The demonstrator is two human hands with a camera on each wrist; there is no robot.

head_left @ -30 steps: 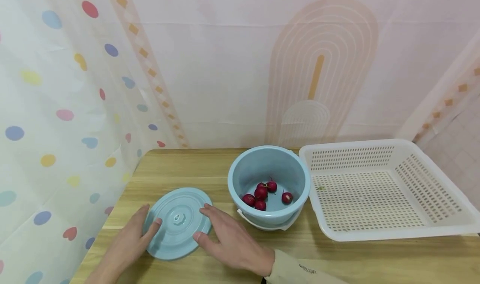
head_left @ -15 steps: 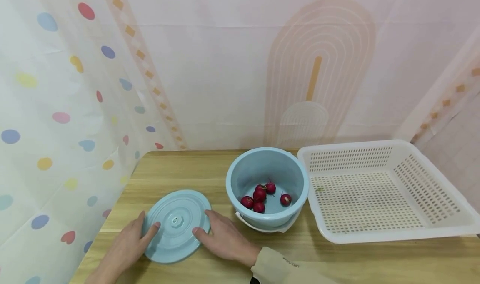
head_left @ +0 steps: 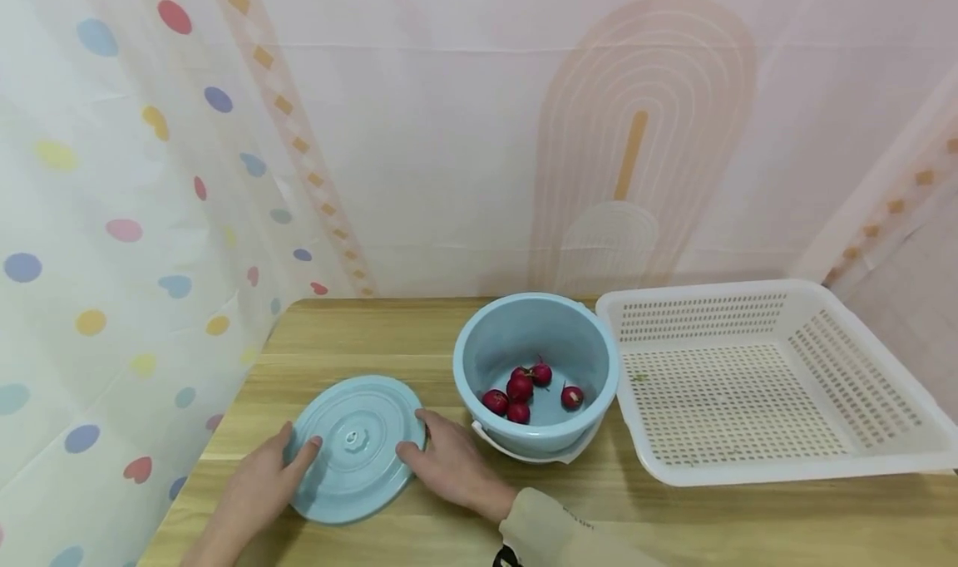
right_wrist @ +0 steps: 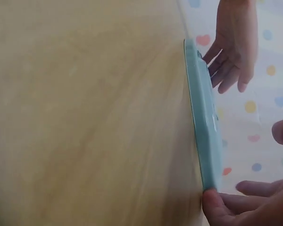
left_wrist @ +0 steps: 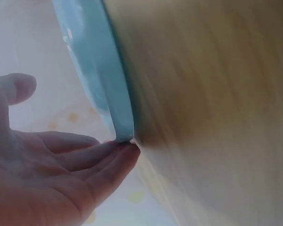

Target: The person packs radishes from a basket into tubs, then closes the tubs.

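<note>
A round light-blue lid with a small central knob lies on the wooden table in the head view. My left hand is at its left rim. In the left wrist view, the fingertips touch the lid's edge, while the thumb stays apart from it. At the opposite rim is my right hand; its fingertips touch the edge in the right wrist view, with the thumb clear of the lid. Right of the hands, a light-blue bucket holds several red radishes.
A white perforated plastic basket stands on the right side of the table, close beside the bucket. The bucket's white handle hangs down at its front. A patterned cloth hangs behind the table and along its left.
My right hand has drawn slightly back, from reaching over the lid to its right rim. The left hand and the lid have barely moved. The camera has shifted a little.
</note>
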